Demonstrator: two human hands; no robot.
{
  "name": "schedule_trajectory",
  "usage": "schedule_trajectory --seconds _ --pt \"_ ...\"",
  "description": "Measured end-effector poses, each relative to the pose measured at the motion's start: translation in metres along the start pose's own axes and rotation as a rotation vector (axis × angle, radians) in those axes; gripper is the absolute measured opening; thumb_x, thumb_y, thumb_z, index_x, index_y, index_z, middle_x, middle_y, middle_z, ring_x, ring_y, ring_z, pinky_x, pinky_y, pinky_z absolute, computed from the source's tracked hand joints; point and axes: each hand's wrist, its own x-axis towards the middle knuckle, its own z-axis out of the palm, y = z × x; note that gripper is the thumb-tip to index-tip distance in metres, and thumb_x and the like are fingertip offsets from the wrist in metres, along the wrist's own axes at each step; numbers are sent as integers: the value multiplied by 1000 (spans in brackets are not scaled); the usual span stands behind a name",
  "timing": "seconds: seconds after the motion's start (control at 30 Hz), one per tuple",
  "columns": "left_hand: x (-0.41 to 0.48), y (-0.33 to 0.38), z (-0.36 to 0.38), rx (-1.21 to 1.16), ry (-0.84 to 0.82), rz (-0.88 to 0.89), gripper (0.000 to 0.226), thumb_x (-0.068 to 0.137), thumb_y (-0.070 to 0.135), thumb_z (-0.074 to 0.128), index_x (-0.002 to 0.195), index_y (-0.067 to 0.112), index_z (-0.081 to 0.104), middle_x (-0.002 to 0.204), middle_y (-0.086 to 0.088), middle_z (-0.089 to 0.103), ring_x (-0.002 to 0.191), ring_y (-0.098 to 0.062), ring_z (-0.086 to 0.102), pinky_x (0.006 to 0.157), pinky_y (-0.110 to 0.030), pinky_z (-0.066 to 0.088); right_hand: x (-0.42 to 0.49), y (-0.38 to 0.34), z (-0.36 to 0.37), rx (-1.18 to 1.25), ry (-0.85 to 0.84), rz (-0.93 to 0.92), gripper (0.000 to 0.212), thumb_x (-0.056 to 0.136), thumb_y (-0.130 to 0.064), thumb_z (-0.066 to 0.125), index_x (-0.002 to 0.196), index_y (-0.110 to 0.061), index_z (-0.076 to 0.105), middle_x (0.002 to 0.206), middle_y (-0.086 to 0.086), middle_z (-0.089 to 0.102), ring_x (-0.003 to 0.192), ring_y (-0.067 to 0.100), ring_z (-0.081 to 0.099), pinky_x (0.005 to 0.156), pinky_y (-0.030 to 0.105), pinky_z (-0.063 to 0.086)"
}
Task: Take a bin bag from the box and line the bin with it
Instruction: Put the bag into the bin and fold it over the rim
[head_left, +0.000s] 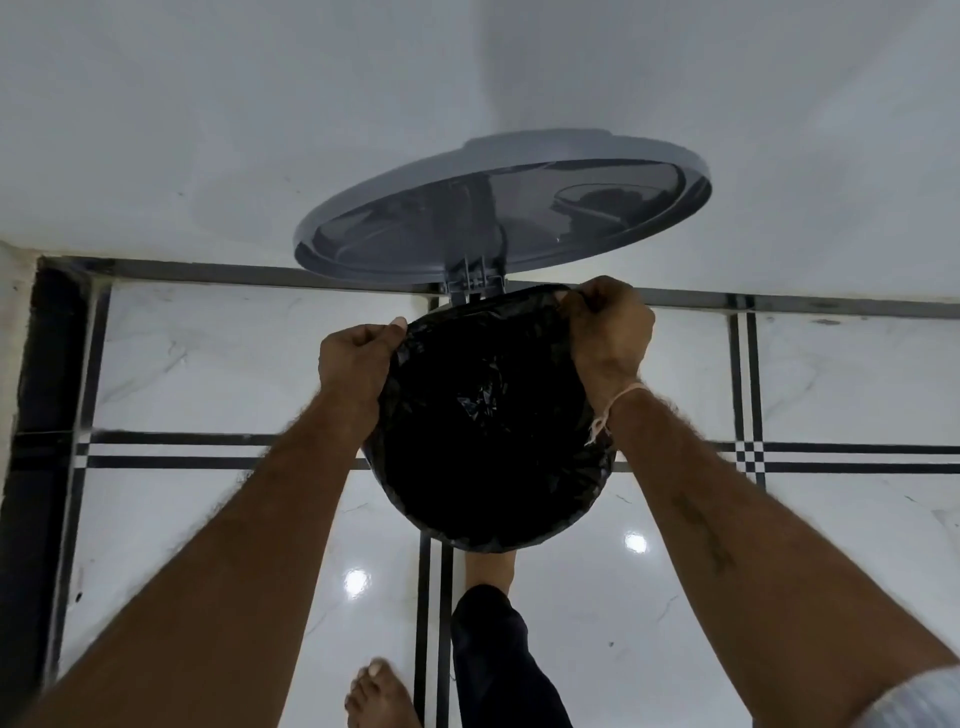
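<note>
The left hand (358, 358) grips the bin bag (488, 421) edge at ten o'clock on the bin's mouth; the right hand (608, 322) pinches it at one o'clock, beside the hinge (470, 286). The bag sits inside the bin, its film already folded over the near rim. The unseated stretch seems to lie between the hands, at twelve, under the raised lid (498, 202). The right hand is nearer.
</note>
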Motion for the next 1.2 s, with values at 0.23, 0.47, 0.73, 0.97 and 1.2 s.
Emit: schedule_trajectory --seconds 0.23,0.47,0.73,0.97,1.2 --pt "7 10 -1 83 -91 -38 25 96 36 69 94 12 74 83 -1 72 71 -11 66 56 -18 53 19 11 7 196 -282 196 18 85 -33 80 91 -16 79 89 0 80 88 21 76 93 40 62" --pt "17 12 -5 163 -178 5 28 99 36 65 97 11 76 84 1 72 77 -9 65 73 -26 47 28 15 6 315 -346 242 26 84 -39 83 75 -16 74 78 6 76 74 23 74 89 47 63" --pt "32 12 -11 253 -273 8 36 100 42 59 103 9 74 103 -8 73 110 -27 66 102 -45 52 41 -8 10 365 -519 462 35 89 -29 81 96 5 74 88 21 74 68 29 68 87 50 62" --pt "35 10 -10 189 -266 -123 36 96 48 65 100 14 76 103 -8 75 97 -26 67 91 -42 56 49 12 3 409 -634 439 36 92 -32 77 89 3 69 86 18 68 75 30 67 76 34 63" --pt "38 17 -9 106 -407 -153 31 86 46 76 100 18 76 88 3 70 87 -19 64 76 -33 51 53 20 -6 490 -771 472 23 92 -25 76 94 -3 75 84 11 78 71 22 76 65 30 62"
